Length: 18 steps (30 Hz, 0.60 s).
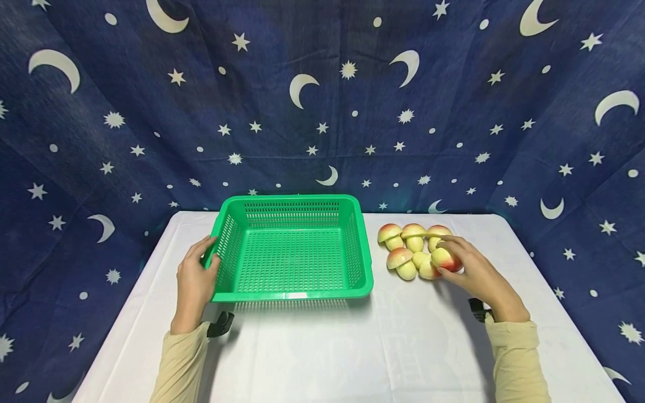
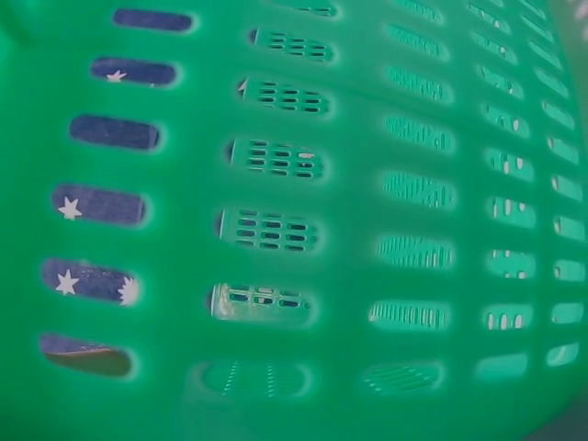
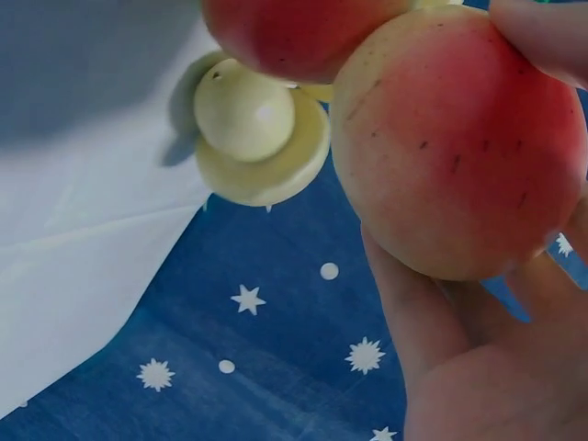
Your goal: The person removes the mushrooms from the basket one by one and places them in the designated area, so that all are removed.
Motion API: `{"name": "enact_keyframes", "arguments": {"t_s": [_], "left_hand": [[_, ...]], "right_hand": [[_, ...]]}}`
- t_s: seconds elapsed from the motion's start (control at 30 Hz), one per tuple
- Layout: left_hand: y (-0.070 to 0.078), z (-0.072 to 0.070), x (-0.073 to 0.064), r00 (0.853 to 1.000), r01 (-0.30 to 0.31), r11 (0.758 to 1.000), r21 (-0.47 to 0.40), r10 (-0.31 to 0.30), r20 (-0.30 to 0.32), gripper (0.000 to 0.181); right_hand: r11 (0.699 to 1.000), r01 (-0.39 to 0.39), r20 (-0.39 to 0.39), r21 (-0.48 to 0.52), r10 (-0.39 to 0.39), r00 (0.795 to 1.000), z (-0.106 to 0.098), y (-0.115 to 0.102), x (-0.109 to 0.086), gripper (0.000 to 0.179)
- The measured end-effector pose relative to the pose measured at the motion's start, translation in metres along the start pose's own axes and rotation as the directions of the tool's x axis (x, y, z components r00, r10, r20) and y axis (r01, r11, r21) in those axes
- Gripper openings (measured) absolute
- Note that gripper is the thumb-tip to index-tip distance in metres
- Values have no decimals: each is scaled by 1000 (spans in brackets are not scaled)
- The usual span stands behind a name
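Observation:
A green perforated plastic basket (image 1: pixel 289 294) stands on the table with nothing inside. My left hand (image 1: pixel 195 280) grips its left side at the rim, thumb and fingers apart; the left wrist view shows only the slotted basket wall (image 2: pixel 349 230) up close. On the right, my right hand (image 1: pixel 476 274) holds a red-and-yellow mushroom-shaped piece (image 1: pixel 445 259) by its rounded cap (image 3: pixel 459 147), between thumb and fingers. Several similar toy mushrooms (image 1: pixel 414 230) with pale stems lie clustered just left of and behind that hand. One pale stem (image 3: pixel 243 110) shows beside the held cap in the right wrist view.
A white cloth covers the table (image 1: pixel 322 347). Behind it hangs a dark blue curtain (image 1: pixel 272 151) with moons and stars. Black wrist devices (image 1: pixel 220 324) sit at both sleeves. The basket's right rim stands a short way left of the mushrooms.

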<state>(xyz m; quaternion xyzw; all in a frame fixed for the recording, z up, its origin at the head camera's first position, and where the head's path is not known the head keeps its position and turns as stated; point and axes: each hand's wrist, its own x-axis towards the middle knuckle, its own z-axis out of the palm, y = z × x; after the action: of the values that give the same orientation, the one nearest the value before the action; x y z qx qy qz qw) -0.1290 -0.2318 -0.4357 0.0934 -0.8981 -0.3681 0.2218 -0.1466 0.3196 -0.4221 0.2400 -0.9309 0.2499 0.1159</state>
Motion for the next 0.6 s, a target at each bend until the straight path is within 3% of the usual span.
{"name": "enact_keyframes", "arguments": {"t_s": [0.6], "left_hand": [[-2, 1, 0, 1000, 6, 1000, -3, -6, 4, 41]], "right_hand": [[1000, -22, 1, 15, 22, 1000, -1, 19, -12, 48]]}}
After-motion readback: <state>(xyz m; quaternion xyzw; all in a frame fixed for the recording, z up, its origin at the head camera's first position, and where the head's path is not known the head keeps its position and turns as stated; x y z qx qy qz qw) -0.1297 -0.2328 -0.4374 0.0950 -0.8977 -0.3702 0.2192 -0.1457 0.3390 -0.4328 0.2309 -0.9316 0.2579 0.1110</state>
